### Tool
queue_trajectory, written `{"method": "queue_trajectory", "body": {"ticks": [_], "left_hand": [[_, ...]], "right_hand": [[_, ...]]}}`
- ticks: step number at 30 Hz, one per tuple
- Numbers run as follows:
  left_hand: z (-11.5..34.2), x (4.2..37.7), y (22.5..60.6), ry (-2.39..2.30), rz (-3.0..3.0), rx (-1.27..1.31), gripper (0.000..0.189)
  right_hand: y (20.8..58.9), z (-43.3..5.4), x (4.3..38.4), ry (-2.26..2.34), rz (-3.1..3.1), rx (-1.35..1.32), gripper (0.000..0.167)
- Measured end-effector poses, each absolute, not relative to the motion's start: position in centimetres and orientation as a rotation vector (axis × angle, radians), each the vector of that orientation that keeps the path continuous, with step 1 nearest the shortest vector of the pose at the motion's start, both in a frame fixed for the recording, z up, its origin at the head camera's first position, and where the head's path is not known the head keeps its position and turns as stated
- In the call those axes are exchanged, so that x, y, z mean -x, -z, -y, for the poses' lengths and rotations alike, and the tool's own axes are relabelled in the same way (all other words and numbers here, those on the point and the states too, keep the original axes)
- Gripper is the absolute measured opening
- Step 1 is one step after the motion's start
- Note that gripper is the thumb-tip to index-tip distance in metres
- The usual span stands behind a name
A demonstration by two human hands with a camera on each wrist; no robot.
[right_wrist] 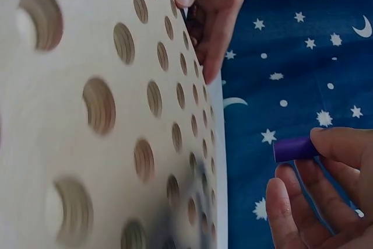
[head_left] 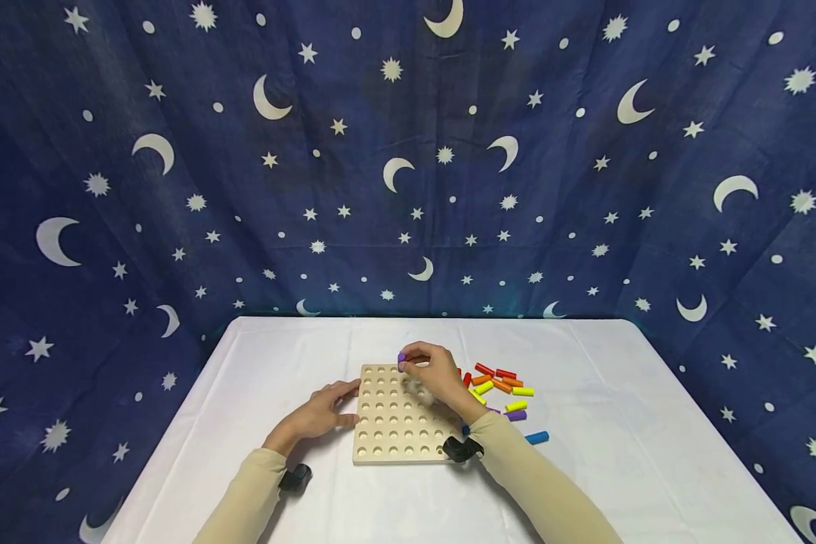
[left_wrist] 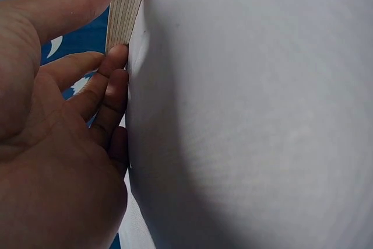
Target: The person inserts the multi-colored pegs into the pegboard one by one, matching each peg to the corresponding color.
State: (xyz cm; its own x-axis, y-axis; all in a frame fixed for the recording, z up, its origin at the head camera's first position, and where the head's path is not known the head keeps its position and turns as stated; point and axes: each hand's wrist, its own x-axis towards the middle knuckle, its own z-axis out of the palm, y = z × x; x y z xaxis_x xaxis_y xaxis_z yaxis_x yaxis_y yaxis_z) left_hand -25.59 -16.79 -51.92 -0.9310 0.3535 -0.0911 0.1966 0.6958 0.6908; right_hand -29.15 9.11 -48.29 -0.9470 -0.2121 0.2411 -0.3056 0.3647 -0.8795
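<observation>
A pale wooden pegboard (head_left: 400,428) with rows of round holes lies flat on the white table. My right hand (head_left: 437,372) pinches a purple peg (head_left: 402,362) between thumb and fingers above the board's far edge. In the right wrist view the purple peg (right_wrist: 293,149) sticks out past the thumb, apart from the board. My left hand (head_left: 321,412) rests at the board's left side, thumb and fingers spread along that edge. The left wrist view shows the left hand's (left_wrist: 70,103) fingertips touching the board's layered side (left_wrist: 125,7). No pegs show in the visible holes.
Right of the board lie several loose pegs: red (head_left: 506,374), orange (head_left: 501,386), yellow (head_left: 523,391), purple (head_left: 515,415) and blue (head_left: 536,437). The right forearm covers part of the board and some pegs. A dark blue curtain (head_left: 353,174) with moons and stars hangs behind the table.
</observation>
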Motion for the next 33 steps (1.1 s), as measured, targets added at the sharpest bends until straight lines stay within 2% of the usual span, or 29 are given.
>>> {"method": "queue_trajectory", "body": {"ticks": [23, 33], "left_hand": [[17.5, 25.4, 51.9, -1.024, -2.703, -0.505, 0.073], [17.2, 25.5, 52.0, -1.062, -2.684, -0.514, 0.072]], "right_hand": [[50.1, -3.2, 31.2, -1.611, 2.566, -0.483, 0.009], [50.8, -2.4, 32.1, -1.558, 2.635, -0.408, 0.009]]}}
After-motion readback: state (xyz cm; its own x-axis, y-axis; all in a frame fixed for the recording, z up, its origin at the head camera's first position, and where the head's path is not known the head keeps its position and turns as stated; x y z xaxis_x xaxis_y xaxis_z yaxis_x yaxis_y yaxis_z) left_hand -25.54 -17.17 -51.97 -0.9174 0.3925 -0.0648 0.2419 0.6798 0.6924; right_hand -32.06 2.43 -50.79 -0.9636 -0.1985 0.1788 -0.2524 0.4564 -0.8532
